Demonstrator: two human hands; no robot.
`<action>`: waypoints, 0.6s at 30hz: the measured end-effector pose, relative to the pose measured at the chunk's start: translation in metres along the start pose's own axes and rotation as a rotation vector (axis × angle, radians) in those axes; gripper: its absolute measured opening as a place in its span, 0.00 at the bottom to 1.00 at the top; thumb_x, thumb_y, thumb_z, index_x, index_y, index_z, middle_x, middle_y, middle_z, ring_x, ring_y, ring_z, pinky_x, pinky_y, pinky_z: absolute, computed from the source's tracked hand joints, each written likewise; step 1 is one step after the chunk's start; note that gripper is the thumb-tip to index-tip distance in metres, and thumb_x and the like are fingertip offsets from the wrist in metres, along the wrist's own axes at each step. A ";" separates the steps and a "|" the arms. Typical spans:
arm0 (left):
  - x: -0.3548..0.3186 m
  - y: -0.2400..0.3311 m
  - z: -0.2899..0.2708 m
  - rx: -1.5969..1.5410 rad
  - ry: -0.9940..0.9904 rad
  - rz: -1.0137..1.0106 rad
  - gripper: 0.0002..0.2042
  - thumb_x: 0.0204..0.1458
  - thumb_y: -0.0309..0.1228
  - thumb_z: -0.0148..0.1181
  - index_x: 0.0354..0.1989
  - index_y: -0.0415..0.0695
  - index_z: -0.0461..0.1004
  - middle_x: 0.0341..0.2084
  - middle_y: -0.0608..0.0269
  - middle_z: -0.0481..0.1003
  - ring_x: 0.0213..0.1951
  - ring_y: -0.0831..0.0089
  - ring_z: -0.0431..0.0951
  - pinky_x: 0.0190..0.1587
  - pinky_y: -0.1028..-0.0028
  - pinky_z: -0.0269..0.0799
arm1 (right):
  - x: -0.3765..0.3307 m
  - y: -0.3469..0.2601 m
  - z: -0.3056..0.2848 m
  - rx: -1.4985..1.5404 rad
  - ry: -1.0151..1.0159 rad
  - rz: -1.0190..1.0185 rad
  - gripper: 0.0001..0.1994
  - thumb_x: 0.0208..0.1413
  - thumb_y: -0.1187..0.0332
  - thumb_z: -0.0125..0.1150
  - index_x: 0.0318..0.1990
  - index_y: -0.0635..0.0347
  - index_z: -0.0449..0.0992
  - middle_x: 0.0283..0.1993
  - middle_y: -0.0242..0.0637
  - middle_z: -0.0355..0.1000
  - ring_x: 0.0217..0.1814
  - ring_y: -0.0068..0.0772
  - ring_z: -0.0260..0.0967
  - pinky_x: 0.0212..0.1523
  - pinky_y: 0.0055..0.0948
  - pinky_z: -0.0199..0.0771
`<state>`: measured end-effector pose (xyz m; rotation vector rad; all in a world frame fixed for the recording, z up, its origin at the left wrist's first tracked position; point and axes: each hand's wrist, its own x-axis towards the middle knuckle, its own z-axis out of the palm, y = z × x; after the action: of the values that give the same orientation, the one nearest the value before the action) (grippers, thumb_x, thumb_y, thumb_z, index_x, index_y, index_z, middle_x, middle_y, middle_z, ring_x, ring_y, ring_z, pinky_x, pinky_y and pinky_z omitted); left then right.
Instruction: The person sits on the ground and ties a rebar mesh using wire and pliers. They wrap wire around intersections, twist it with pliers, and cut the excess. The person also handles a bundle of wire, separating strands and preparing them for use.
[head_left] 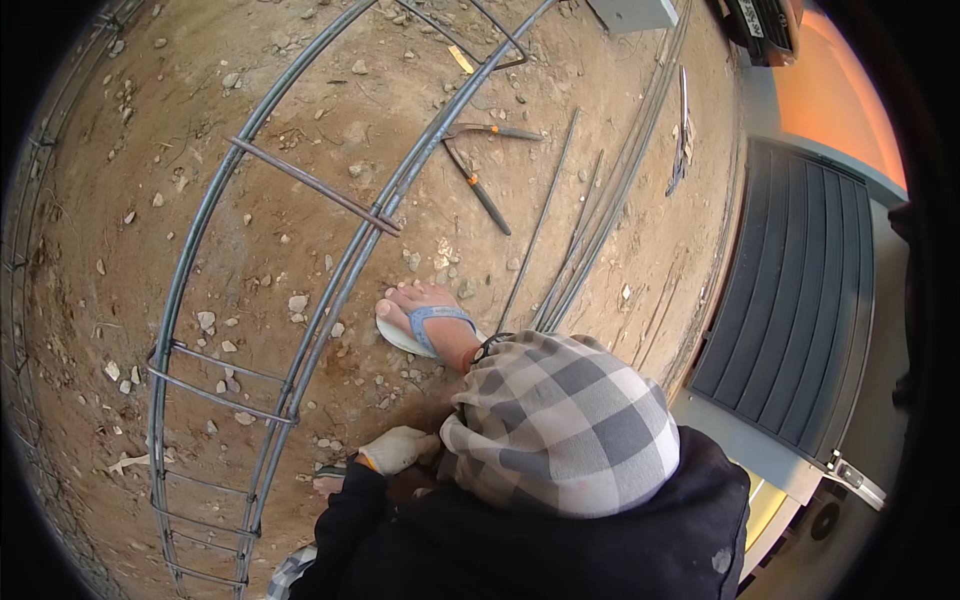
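My left hand [397,450] wears a pale work glove and is low in front of me, between my feet and beside my bent knee in grey-and-white checked cloth [570,420]. Its fingers are curled together toward the knee; what they hold, if anything, is hidden. The dark sleeve [350,510] of that arm rises from the lower edge. My right hand does not show; knee and dark clothing cover that side. Left of my foot [430,315], in a blue-strapped sandal, runs a long rebar cage [340,290] of paired bars joined by bent stirrups [310,185].
Long-handled pincers [480,190] with dark, orange-marked grips lie spread beside the cage. Loose steel rods [590,240] lie on the dirt farther right. A dark slatted panel [790,300] is at the right; another cage [30,250] lies far left. Stones [298,303] dot the ground.
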<state>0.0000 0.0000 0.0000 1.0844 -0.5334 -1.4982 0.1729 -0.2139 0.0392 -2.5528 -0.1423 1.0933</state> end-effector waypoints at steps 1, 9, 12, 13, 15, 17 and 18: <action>0.001 0.012 0.009 -0.102 0.046 -0.030 0.14 0.58 0.43 0.55 0.41 0.46 0.78 0.35 0.60 0.78 0.36 0.63 0.76 0.40 0.66 0.71 | -0.002 0.003 -0.002 -0.004 -0.036 -0.036 0.21 0.67 0.53 0.41 0.62 0.49 0.64 0.62 0.40 0.68 0.62 0.48 0.66 0.63 0.43 0.62; 0.047 0.043 0.043 -0.609 0.010 -0.398 0.17 0.61 0.42 0.52 0.31 0.41 0.78 0.24 0.67 0.75 0.28 0.74 0.72 0.33 0.73 0.66 | -0.017 0.021 0.003 -0.167 0.108 -0.367 0.14 0.64 0.65 0.46 0.56 0.41 0.68 0.61 0.38 0.69 0.62 0.51 0.67 0.60 0.44 0.68; 0.044 0.045 0.045 -0.493 0.020 -0.381 0.13 0.60 0.38 0.52 0.31 0.44 0.77 0.23 0.58 0.75 0.26 0.66 0.73 0.32 0.67 0.69 | -0.019 0.024 0.003 -0.132 0.093 -0.390 0.14 0.63 0.66 0.49 0.55 0.41 0.67 0.61 0.37 0.70 0.63 0.52 0.67 0.59 0.43 0.68; 0.043 0.047 0.048 -0.194 0.123 -0.221 0.12 0.59 0.37 0.52 0.31 0.45 0.77 0.24 0.58 0.75 0.27 0.64 0.74 0.31 0.64 0.70 | -0.019 0.025 0.003 -0.139 0.136 -0.414 0.14 0.62 0.66 0.49 0.55 0.41 0.67 0.60 0.37 0.70 0.62 0.51 0.67 0.59 0.43 0.68; 0.047 0.052 0.056 0.414 0.301 0.054 0.09 0.58 0.36 0.52 0.31 0.47 0.76 0.24 0.57 0.74 0.27 0.60 0.75 0.31 0.59 0.72 | -0.018 0.023 0.001 -0.152 0.051 -0.378 0.14 0.62 0.67 0.50 0.55 0.41 0.68 0.59 0.36 0.71 0.62 0.51 0.68 0.58 0.42 0.69; 0.057 0.052 0.059 0.553 0.320 0.136 0.07 0.56 0.35 0.53 0.32 0.48 0.75 0.24 0.57 0.74 0.27 0.57 0.75 0.30 0.57 0.74 | -0.013 0.019 -0.003 -0.185 -0.098 -0.298 0.14 0.62 0.67 0.50 0.54 0.40 0.68 0.58 0.36 0.72 0.62 0.52 0.69 0.58 0.42 0.69; 0.056 0.050 0.061 0.607 0.338 0.172 0.06 0.56 0.35 0.53 0.32 0.49 0.74 0.25 0.57 0.73 0.28 0.56 0.75 0.29 0.56 0.74 | -0.013 0.018 -0.003 -0.136 -0.090 -0.286 0.14 0.62 0.67 0.50 0.54 0.40 0.68 0.58 0.36 0.72 0.61 0.52 0.69 0.58 0.42 0.69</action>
<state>-0.0216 -0.0792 0.0507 1.6746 -0.8437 -0.9863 0.1650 -0.2343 0.0432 -2.4982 -0.6049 1.1173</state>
